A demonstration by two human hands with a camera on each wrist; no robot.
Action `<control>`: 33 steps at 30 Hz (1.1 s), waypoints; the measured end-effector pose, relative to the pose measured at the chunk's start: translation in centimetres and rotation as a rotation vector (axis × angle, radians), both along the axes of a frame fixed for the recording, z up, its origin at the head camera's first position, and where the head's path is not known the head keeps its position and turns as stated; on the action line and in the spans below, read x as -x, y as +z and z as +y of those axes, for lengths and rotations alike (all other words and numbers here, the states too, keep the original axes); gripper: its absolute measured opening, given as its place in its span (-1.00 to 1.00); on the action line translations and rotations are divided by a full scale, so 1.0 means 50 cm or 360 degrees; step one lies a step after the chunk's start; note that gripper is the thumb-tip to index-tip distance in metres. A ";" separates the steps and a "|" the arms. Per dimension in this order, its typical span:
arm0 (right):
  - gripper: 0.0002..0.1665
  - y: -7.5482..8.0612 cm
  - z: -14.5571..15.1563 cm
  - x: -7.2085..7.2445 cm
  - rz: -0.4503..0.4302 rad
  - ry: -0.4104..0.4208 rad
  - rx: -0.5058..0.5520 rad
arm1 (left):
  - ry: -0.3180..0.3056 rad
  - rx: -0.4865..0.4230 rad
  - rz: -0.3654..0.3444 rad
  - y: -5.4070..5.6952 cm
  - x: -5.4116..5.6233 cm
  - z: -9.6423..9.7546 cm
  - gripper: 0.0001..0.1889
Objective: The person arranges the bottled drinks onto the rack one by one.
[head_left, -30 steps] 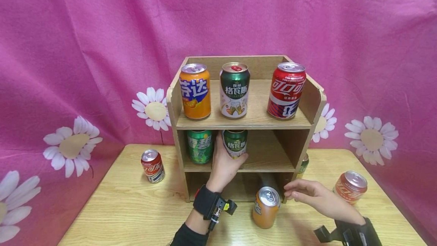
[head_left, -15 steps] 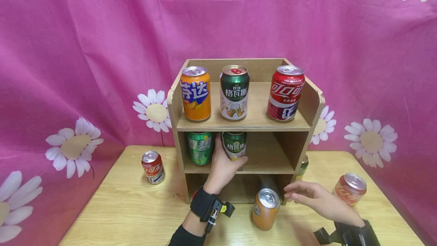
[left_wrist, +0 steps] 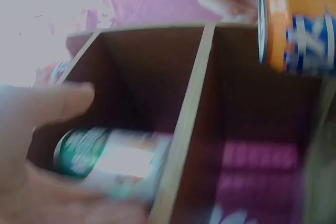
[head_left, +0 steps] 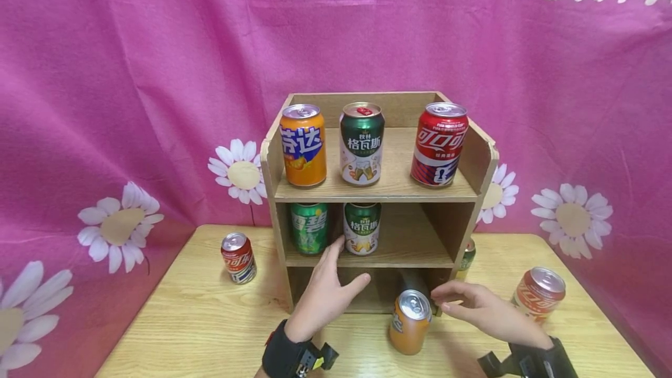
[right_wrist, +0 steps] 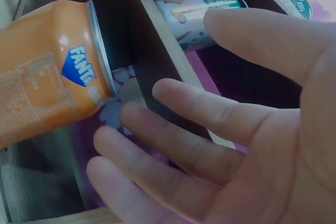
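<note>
The person's left hand (head_left: pixel 325 296) was spread, its thumb held well away from the fingers, with nothing in its grasp. Just beyond its fingertips, the kvass can (head_left: pixel 362 229) stood upright on the middle level of a wooden shelf unit (head_left: pixel 480 174); whether a fingertip touched it could not be told. The green can (head_left: pixel 308 229) stood on that same level, ahead of the left hand and slightly to its left.

The right hand (head_left: pixel 485 311) was loose and unclosed, fingers slightly bent and apart, holding nothing. Just to its left, between the two hands, the orange Fanta can (head_left: pixel 409 325) stood on the bench (head_left: pixel 173 308); contact with the fingertips could not be told.

Higher up and beyond the left hand, an orange can with blue lettering (head_left: pixel 303 147) and a second kvass can (head_left: pixel 362 144) stood on the top level, with a tall red can (head_left: pixel 440 144) farther right. Well to the left of the left hand, a small red can (head_left: pixel 239 260) stood on the bench. A pale red can (head_left: pixel 539 293) was partly hidden behind the right hand, and a green-and-yellow can (head_left: pixel 466 258) showed beyond it, past the unit's side.
</note>
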State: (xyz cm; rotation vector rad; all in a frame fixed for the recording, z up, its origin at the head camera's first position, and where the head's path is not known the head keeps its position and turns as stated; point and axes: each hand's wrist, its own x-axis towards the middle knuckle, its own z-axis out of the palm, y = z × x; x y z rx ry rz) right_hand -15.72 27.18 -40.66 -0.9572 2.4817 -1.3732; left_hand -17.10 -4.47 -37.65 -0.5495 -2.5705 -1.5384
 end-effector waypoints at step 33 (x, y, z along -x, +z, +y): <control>0.02 -0.147 -0.069 0.066 -0.0339 0.0269 0.0375 | 0.0085 0.0494 0.0106 0.023 0.026 -0.300 -0.84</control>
